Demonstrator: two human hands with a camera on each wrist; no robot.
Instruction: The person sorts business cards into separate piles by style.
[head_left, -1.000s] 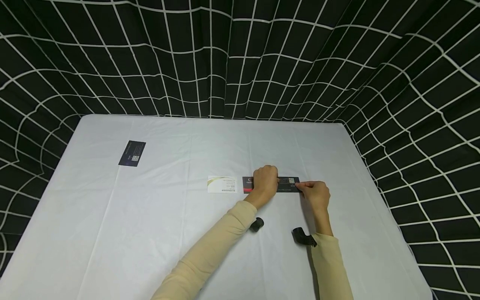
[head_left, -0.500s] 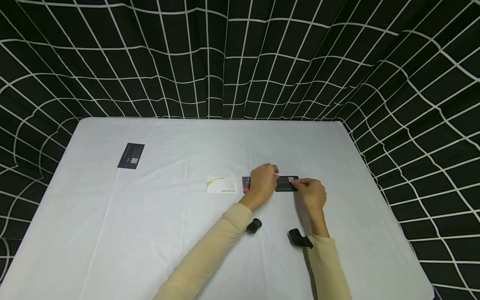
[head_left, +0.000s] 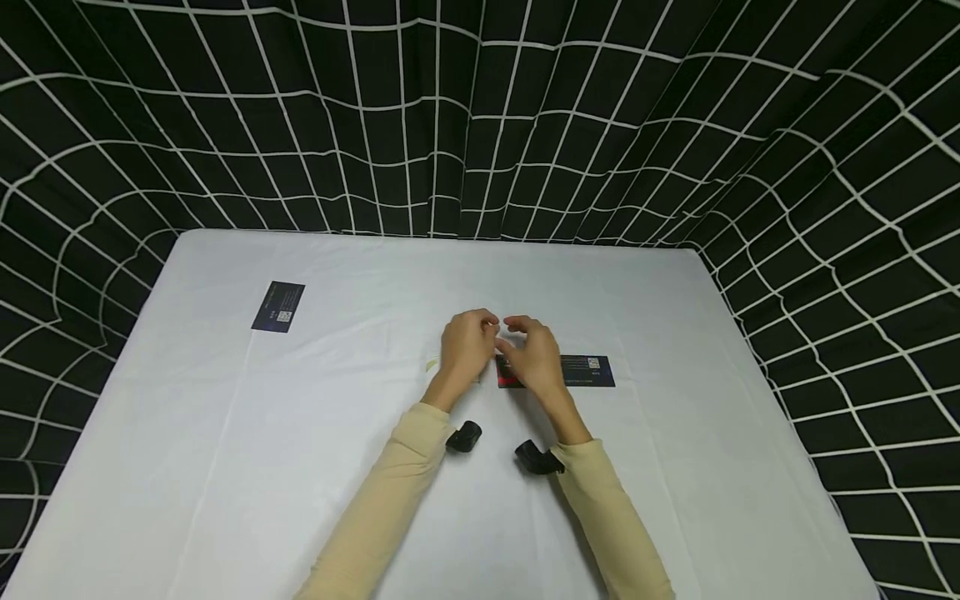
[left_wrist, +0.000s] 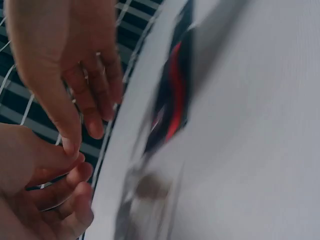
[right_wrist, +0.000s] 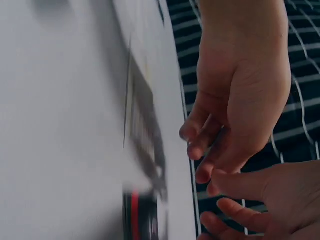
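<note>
In the head view my left hand (head_left: 467, 343) is over a white business card (head_left: 432, 365), hiding most of it. My right hand (head_left: 534, 354) hovers beside it, over a dark card with a red band (head_left: 507, 377). To the right lies a black business card with a QR code (head_left: 588, 371); the right hand hides where the two dark cards meet. Both hands have loosely bent fingers with nothing visible in them, their thumbs close together. In the left wrist view, the red band (left_wrist: 176, 95) shows below the hands, blurred. The right wrist view shows the white card (right_wrist: 142, 110) on edge.
Another dark business card (head_left: 278, 307) lies at the far left of the white-covered table (head_left: 225, 467). Black curtains with a white grid (head_left: 405, 125) stand behind and beside the table. A black wrist device (head_left: 463, 437) sits at each sleeve cuff.
My right hand has let go of the black card's right end and moved left. My left hand has come off the dark cards and shifted left over the white card.
</note>
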